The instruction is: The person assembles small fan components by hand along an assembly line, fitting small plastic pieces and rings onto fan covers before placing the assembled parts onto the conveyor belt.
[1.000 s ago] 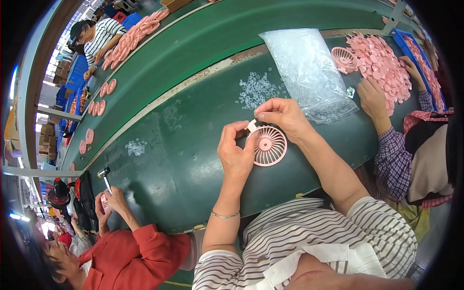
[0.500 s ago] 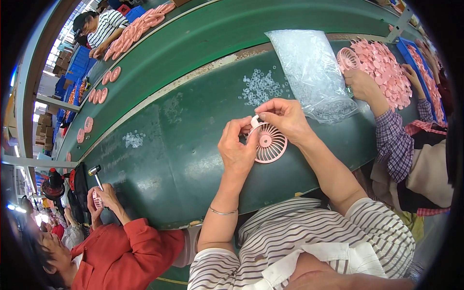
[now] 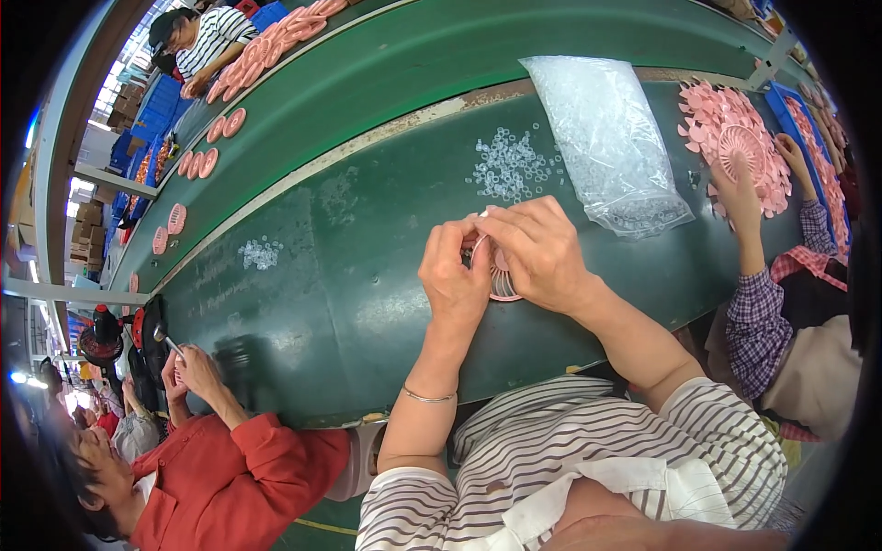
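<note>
Right hand (image 3: 542,253) now covers pink fan grille (image 3: 501,280).

Head camera, looking down

It rides on my head, facing steeply down and close over my lap and the green bench (image 3: 303,275).

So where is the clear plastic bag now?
In the head view, the clear plastic bag lies on the green table, upper right, beyond the right hand.
</note>
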`<state>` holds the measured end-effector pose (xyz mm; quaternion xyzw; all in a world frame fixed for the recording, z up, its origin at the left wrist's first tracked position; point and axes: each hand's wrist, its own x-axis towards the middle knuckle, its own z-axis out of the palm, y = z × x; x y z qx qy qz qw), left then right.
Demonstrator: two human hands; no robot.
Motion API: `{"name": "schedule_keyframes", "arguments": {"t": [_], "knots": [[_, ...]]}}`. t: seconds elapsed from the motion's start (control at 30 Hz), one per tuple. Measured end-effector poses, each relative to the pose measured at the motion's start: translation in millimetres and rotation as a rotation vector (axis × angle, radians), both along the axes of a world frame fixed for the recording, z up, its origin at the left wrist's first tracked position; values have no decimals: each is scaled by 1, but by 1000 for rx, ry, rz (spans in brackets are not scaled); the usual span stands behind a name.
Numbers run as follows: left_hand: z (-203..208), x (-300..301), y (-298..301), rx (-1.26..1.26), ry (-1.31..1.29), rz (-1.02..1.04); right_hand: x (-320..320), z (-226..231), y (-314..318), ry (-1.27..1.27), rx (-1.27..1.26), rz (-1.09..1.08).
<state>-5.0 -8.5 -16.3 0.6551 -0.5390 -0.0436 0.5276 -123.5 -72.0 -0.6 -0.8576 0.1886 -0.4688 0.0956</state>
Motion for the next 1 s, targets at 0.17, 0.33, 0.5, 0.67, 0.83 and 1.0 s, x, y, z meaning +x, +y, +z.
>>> {"name": "schedule_keyframes", "arguments": {"t": [0.17, 0.33, 0.5, 0.67, 0.83, 1.0], "knots": [[6, -1, 1, 63, 329, -2, 2, -3, -1, -361, 745, 196], [-2, 2, 4, 103, 310, -132, -12, -15, -28, -408, 1146, 112], [-5, 5, 4, 97, 422, -148, -15, -19, -34, -221, 973, -202], [-7, 30, -7, -29, 588, -86, -21, -48, -57, -45, 485, -418], [44, 34, -33, -102, 733, -63, -9, -35, -40, 114, 522, -300], [47, -44, -137, -6, 393, -138, -10, -65, -43, 120, 306, -269]]}}
